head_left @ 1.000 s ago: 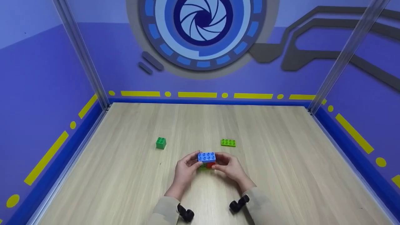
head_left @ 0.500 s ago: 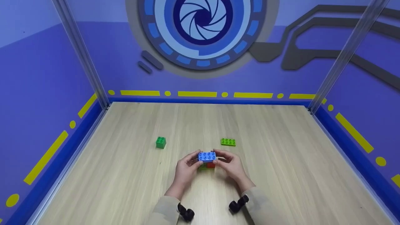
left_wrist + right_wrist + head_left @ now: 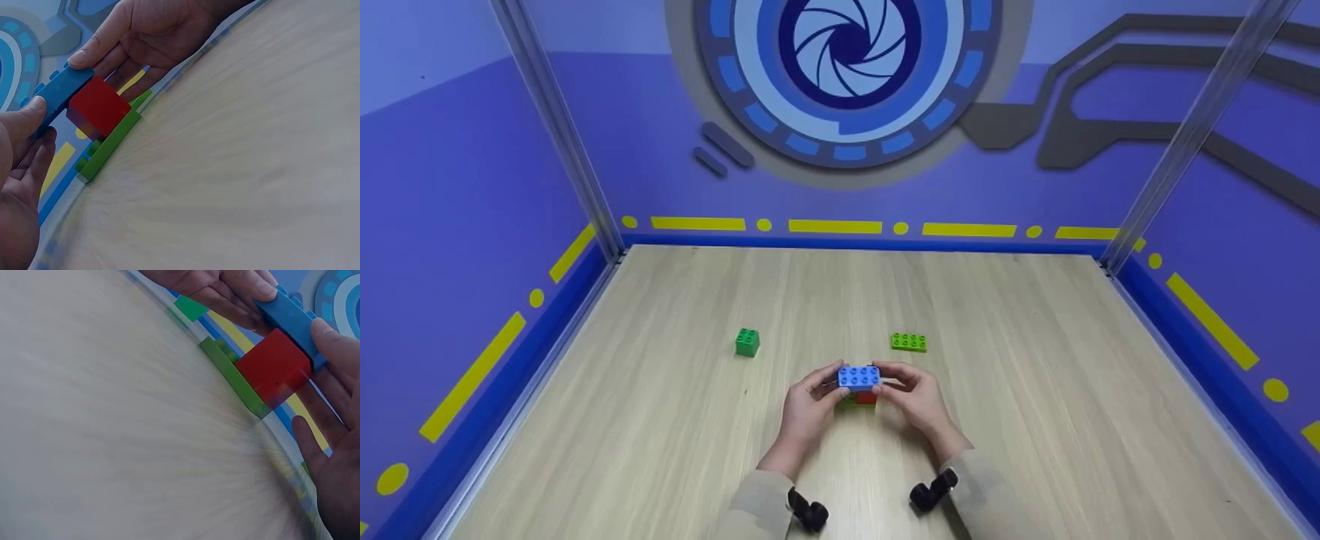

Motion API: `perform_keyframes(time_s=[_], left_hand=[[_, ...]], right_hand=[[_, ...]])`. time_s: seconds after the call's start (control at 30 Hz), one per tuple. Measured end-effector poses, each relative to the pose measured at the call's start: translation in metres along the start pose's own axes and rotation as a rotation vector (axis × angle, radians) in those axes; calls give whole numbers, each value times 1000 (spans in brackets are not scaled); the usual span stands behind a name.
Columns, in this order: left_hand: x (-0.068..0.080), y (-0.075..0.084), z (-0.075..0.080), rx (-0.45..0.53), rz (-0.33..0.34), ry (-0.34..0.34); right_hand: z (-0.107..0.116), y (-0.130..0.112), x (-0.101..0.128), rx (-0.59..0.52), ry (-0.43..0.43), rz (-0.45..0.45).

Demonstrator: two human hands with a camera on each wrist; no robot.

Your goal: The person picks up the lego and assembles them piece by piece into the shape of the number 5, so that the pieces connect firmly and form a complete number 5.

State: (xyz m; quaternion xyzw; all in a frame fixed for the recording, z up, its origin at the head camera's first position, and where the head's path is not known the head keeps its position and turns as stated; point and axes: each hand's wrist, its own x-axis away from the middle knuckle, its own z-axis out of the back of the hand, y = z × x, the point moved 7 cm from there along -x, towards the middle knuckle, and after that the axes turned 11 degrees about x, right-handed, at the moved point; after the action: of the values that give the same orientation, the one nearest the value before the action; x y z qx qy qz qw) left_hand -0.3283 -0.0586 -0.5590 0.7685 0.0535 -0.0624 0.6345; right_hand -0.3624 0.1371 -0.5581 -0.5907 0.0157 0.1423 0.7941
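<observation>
Both hands hold a blue toy building brick [image 3: 859, 377] by its two ends, studs facing up. My left hand [image 3: 808, 405] pinches the left end, and my right hand [image 3: 916, 397] pinches the right end, each with the thumb on the near side. Directly beneath it is a red brick [image 3: 99, 108], seated on the right part of a flat green brick [image 3: 112, 147] that lies on the table. The blue brick's underside meets the red one's top; whether they are pressed fully together I cannot tell. Bare studs show on the green brick's left part.
Farther back on the wooden table [image 3: 1035, 375], a dark green brick [image 3: 747, 343] stands to the left and a flat lime-green brick [image 3: 909, 343] lies to the right. Blue-purple panels [image 3: 622, 142] wall the table at the back and both sides.
My right thumb and fingers have moved up from beside the red brick to the blue brick's right end. The blue brick has shifted very slightly right. My left hand keeps its hold.
</observation>
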Motion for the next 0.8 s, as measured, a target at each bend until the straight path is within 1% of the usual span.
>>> perform_keyframes(time_s=[0.27, 0.5, 0.67, 0.8], left_hand=[[0, -2, -1, 35, 9, -20], [-1, -2, 0, -16, 6, -2], [0, -3, 1, -63, 21, 7], [0, -3, 1, -77, 29, 6]], right_hand=[[0, 0, 1, 26, -1, -21], [0, -1, 0, 15, 1, -34], [-1, 1, -1, 24, -9, -46], [-1, 2, -2, 29, -22, -48]])
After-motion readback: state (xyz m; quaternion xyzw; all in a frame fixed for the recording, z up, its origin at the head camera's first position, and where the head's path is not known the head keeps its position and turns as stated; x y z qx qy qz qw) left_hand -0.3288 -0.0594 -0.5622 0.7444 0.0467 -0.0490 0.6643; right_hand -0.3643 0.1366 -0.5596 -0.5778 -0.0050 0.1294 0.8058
